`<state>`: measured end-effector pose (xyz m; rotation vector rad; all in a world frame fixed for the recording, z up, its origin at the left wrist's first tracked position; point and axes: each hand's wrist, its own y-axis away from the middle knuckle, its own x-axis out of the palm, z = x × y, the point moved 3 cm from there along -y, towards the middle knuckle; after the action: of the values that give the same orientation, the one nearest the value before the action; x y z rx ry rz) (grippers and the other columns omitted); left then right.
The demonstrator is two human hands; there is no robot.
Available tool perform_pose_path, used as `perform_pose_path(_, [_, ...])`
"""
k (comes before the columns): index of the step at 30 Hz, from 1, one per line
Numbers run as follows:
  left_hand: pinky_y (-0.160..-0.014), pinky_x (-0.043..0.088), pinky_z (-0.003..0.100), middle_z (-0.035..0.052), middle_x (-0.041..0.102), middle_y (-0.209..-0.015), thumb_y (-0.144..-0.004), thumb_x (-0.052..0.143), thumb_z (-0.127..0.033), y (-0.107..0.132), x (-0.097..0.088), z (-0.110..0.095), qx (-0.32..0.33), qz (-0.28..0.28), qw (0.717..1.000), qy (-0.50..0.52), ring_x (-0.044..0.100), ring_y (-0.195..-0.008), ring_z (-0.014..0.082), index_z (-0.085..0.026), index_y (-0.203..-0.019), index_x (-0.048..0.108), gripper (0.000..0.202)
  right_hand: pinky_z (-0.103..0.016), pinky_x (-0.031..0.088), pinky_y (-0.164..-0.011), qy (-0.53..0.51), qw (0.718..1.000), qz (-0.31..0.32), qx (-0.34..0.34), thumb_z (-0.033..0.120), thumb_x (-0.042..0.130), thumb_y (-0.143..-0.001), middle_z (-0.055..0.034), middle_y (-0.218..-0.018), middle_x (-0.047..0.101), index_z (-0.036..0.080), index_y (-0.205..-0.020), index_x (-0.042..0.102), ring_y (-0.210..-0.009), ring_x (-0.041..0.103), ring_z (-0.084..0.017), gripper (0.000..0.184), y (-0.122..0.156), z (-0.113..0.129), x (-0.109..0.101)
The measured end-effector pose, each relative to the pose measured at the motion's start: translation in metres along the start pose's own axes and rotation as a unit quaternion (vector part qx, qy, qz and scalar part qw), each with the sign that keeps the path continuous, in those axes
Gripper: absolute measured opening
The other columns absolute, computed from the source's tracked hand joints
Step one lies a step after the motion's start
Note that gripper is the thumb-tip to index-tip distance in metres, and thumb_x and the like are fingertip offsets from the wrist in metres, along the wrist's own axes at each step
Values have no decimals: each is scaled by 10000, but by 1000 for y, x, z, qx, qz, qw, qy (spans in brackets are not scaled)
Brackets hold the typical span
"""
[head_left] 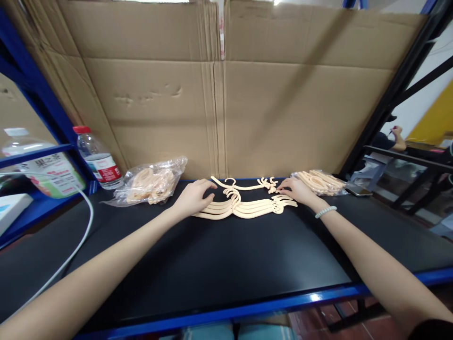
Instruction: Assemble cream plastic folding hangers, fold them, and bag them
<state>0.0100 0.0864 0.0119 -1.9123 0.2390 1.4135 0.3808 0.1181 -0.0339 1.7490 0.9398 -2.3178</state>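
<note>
On the black tabletop lies a row of cream plastic clothes hangers point(253, 208), overlapped with their hooks bunched in the middle. Behind them is one separate cream hanger point(244, 188), its hook pointing away from me. My left hand point(194, 196) rests over the left ends of the row, thumb and fingers apart; it covers those ends. At the right, my right hand point(297, 190) has its fingertips beside the small curved cream pieces point(271, 184) at the back hanger's right end. Its fingers are slightly bent and apart, and whether they touch the pieces is hard to see.
A clear bag of cream hangers point(152, 182) lies at the left, another bag point(320, 182) at the right beside a phone point(358, 190). A red-capped bottle point(101, 160) and a white cable point(88, 222) are on the left. Cardboard point(300, 104) walls the back. Another person point(389, 139) sits far right.
</note>
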Motion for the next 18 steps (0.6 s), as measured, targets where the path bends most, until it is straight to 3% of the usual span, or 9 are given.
perform_pose_path(7, [-922,482,384,87,672,-1146,-835,509,-160,-37,24,14,1,64,996,-55,607,-1076,258,-183,-1119,622,306,-388,503,-829,-2,1000,-8,4,167,619,-830,-86,-897,689,202,-854,757,-851,626,-248,144,1,0,-1])
perform_pose_path(11, [-931,472,342,81,644,-1204,-845,526,-139,-49,41,23,2,104,991,-80,582,-1126,235,-201,-1152,617,327,-390,502,-837,-9,1000,-26,2,173,606,-842,-91,-862,658,202,-812,744,-869,611,-255,144,1,0,2])
perform_pose_path(18, [-841,485,355,95,636,-1161,-908,505,-172,-59,56,23,11,114,986,-120,572,-1096,249,-217,-1118,629,247,-385,505,-805,-21,996,-90,7,211,500,-914,-94,-893,601,196,-862,708,-842,590,-242,215,3,0,0])
